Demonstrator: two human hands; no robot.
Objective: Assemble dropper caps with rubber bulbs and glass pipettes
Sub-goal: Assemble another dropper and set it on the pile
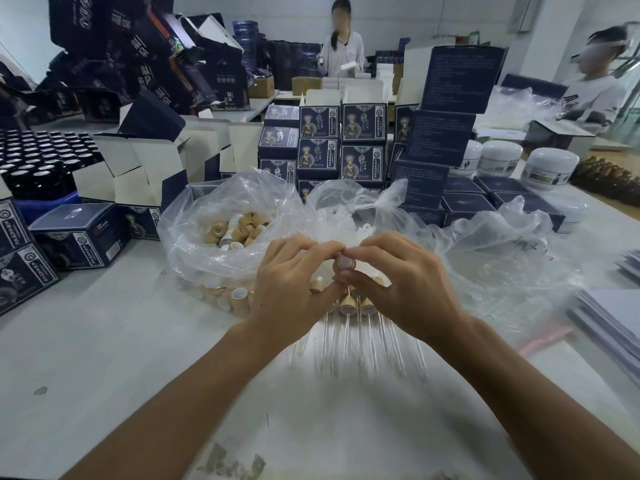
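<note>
A white worktable (104, 341) fills the view, with stacks of dark blue boxes (341, 140) lining its far side. Nearer than the boxes sits a clear plastic bag (207, 237), open at the top and heaped with tan dropper caps (239, 230). Just in front of the bag, finished droppers (356, 306) lie in a row, their thin glass pipettes (346, 344) pointing toward the viewer. Above that row, also in front of the bag, both hands meet. The left hand (294, 282) and right hand (408, 282) each have fingers curled, pinching one small cap (344, 263) between the fingertips. The cap looks light and rigid, best held by its sides. The pipettes seem brittle and slippery, so take them near the top, gently, without bending
</note>
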